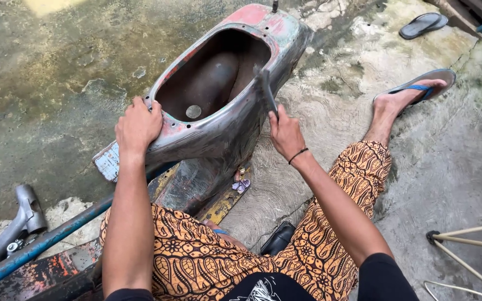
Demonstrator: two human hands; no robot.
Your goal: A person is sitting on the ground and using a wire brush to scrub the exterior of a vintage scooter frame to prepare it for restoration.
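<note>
Concrete floor [464, 167], stained green-grey and cracked, fills the view.

Scooter body shell [227, 106] — old metal, worn red and grey paint, hollow side up — lies on the floor just ahead of the person's knees, its narrow end pointing away. All places below are given relative to this shell.

Legs in orange patterned trousers [319, 245] sit near its close end; the right leg stretches out to the shell's right, foot in a blue-strapped sandal [428, 83]. A second sandal [422, 25] lies well apart, far right beyond it.

Blue pipe [51, 239] runs from under the shell's near end out to the lower left. A grey metal bracket [26, 214] lies left of that, near the pipe.

Left hand [138, 125] — closed over the shell's near-left rim, fingers curled onto the edge.

Right hand [285, 134] — closed around the handle of a scraping tool [266, 89], at the shell's right wall. The tool's dark head touches the outer side of the rim; its exact kind I cannot tell. A black band sits on that wrist.
</note>
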